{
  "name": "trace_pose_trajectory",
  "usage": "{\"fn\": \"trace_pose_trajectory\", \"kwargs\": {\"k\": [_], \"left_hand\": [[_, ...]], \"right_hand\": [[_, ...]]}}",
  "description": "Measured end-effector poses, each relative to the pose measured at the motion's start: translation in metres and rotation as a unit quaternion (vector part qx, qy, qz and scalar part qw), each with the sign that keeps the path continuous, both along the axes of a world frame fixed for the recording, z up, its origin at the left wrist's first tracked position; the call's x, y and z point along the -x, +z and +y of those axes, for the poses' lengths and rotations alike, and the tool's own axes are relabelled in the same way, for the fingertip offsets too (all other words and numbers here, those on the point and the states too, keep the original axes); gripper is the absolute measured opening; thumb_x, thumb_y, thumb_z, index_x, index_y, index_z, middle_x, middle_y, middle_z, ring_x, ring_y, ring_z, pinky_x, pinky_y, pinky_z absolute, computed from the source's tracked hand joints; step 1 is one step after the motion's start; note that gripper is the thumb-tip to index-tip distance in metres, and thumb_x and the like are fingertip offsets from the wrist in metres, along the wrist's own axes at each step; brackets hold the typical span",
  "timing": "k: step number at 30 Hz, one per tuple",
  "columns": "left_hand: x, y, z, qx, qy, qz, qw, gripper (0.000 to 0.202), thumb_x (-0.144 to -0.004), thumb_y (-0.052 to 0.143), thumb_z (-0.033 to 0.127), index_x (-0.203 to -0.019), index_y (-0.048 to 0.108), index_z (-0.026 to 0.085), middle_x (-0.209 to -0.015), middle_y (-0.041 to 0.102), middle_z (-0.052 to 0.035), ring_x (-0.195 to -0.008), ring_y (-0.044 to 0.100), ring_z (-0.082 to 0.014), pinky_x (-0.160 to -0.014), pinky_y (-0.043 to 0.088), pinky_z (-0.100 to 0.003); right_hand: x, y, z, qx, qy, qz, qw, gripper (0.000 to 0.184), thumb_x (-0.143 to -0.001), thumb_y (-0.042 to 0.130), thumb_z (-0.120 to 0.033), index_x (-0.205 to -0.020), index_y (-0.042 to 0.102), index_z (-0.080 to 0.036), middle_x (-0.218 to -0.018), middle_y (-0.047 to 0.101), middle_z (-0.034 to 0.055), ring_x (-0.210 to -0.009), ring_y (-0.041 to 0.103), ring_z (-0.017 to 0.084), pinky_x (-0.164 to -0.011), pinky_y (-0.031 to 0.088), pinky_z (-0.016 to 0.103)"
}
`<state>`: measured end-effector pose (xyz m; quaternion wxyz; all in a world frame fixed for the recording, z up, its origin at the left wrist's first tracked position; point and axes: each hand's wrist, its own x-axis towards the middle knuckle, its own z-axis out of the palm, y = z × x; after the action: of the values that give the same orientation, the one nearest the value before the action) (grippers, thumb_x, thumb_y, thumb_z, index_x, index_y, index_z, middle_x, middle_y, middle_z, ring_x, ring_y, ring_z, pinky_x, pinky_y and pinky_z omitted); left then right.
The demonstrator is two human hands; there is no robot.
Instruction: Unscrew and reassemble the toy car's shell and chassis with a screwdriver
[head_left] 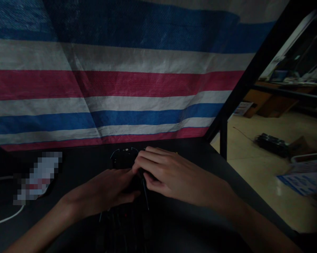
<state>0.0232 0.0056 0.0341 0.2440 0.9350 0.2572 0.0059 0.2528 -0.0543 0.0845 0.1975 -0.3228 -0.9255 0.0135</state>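
Note:
In dim light, my left hand (113,189) and my right hand (163,172) meet over a black device (124,160) on the dark table. Its far end shows a curved, shiny rim and a small bright spot. The left hand is closed around the device's near part, thumb below and fingers above. My right hand's fingers are curled and pressed together at the left fingertips; what they pinch is hidden. A thin dark rod-like edge (145,196) runs down beneath the right hand. Nearer me, dark parts with a tiny red spot are too dim to name.
A phone-like thing (39,179), blurred out, lies on the table (76,168) at left, with a white cable (9,219). A striped tarp (121,84) hangs behind. Beyond the black frame (223,137) at right, a black object (271,144) and papers (303,181) lie on the floor.

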Motion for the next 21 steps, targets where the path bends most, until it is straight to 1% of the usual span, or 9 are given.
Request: {"fn": "trace_pose_trajectory", "kwargs": {"k": [2,5,7,10,13,15,16,18,21], "left_hand": [[-0.001,0.001,0.000,-0.003,-0.006,-0.004,1.000,0.021,-0.102,0.054,0.040,-0.101,0.062,0.020,-0.088,0.070,-0.0004,-0.074,0.067,-0.0191,-0.070,0.044,-0.030],[-0.003,0.006,-0.002,0.005,-0.007,0.001,1.000,0.020,-0.102,0.053,0.037,-0.103,0.062,0.020,-0.095,0.072,-0.0028,-0.082,0.069,-0.0220,-0.072,0.046,-0.032],[-0.004,0.010,-0.004,0.015,-0.001,0.010,1.000,0.021,-0.102,0.052,0.037,-0.103,0.063,0.019,-0.099,0.073,-0.0046,-0.087,0.071,-0.0238,-0.074,0.047,-0.033],[-0.005,0.014,-0.005,0.036,0.000,0.013,0.999,0.021,-0.102,0.053,0.037,-0.109,0.063,0.020,-0.109,0.074,-0.0060,-0.093,0.072,-0.0246,-0.079,0.050,-0.034],[-0.006,0.013,-0.003,0.042,-0.001,0.019,0.999,0.024,-0.101,0.054,0.037,-0.117,0.062,0.021,-0.115,0.074,-0.0058,-0.094,0.072,-0.0229,-0.079,0.050,-0.032],[-0.006,0.012,-0.002,0.036,0.006,0.024,0.999,0.026,-0.101,0.054,0.039,-0.119,0.062,0.021,-0.113,0.074,-0.0054,-0.090,0.072,-0.0219,-0.078,0.050,-0.031],[-0.006,0.012,-0.002,0.034,0.009,0.025,0.999,0.026,-0.101,0.055,0.039,-0.119,0.061,0.022,-0.114,0.073,-0.0052,-0.090,0.072,-0.0219,-0.078,0.050,-0.031],[-0.005,0.010,-0.001,0.035,0.009,0.023,0.999,0.025,-0.101,0.056,0.039,-0.119,0.061,0.022,-0.115,0.073,-0.0046,-0.092,0.072,-0.0221,-0.079,0.049,-0.031],[-0.003,0.008,-0.001,0.037,0.005,0.032,0.999,0.024,-0.102,0.055,0.040,-0.116,0.061,0.022,-0.110,0.073,-0.0040,-0.092,0.071,-0.0221,-0.080,0.048,-0.032]], "right_hand": [[0.001,-0.002,0.002,-0.007,0.013,-0.001,1.000,0.011,-0.098,0.053,-0.008,-0.101,0.057,-0.018,-0.104,0.063,0.0029,-0.106,0.056,0.017,-0.107,0.041,0.031],[0.010,-0.010,0.005,-0.017,0.004,0.010,1.000,0.015,-0.097,0.048,-0.006,-0.093,0.055,-0.019,-0.100,0.062,0.0026,-0.101,0.055,0.017,-0.104,0.042,0.032],[0.017,-0.016,0.007,-0.013,-0.032,0.027,0.999,0.013,-0.096,0.048,-0.008,-0.092,0.054,-0.019,-0.097,0.062,0.0026,-0.097,0.055,0.018,-0.097,0.045,0.034],[0.024,-0.024,0.008,-0.015,-0.102,0.040,0.994,0.006,-0.096,0.052,-0.019,-0.101,0.056,-0.018,-0.099,0.064,0.0044,-0.096,0.057,0.021,-0.090,0.048,0.036],[0.025,-0.028,0.010,-0.047,-0.181,0.016,0.982,0.019,-0.104,0.045,-0.030,-0.107,0.058,-0.017,-0.098,0.067,0.0067,-0.092,0.062,0.023,-0.085,0.049,0.038],[0.022,-0.028,0.012,-0.065,-0.210,-0.010,0.975,0.026,-0.108,0.038,-0.033,-0.107,0.059,-0.016,-0.092,0.068,0.0071,-0.086,0.063,0.023,-0.082,0.050,0.039],[0.020,-0.027,0.012,-0.066,-0.207,-0.018,0.976,0.026,-0.109,0.038,-0.032,-0.107,0.059,-0.016,-0.090,0.068,0.0067,-0.084,0.064,0.023,-0.082,0.050,0.039],[0.015,-0.024,0.013,-0.053,-0.168,-0.012,0.984,0.020,-0.108,0.042,-0.028,-0.107,0.058,-0.016,-0.092,0.068,0.0057,-0.086,0.065,0.021,-0.085,0.051,0.038],[0.005,-0.014,0.011,-0.019,-0.090,0.024,0.995,0.014,-0.105,0.051,-0.027,-0.115,0.056,-0.017,-0.111,0.068,0.0061,-0.105,0.063,0.020,-0.097,0.050,0.036]]}}
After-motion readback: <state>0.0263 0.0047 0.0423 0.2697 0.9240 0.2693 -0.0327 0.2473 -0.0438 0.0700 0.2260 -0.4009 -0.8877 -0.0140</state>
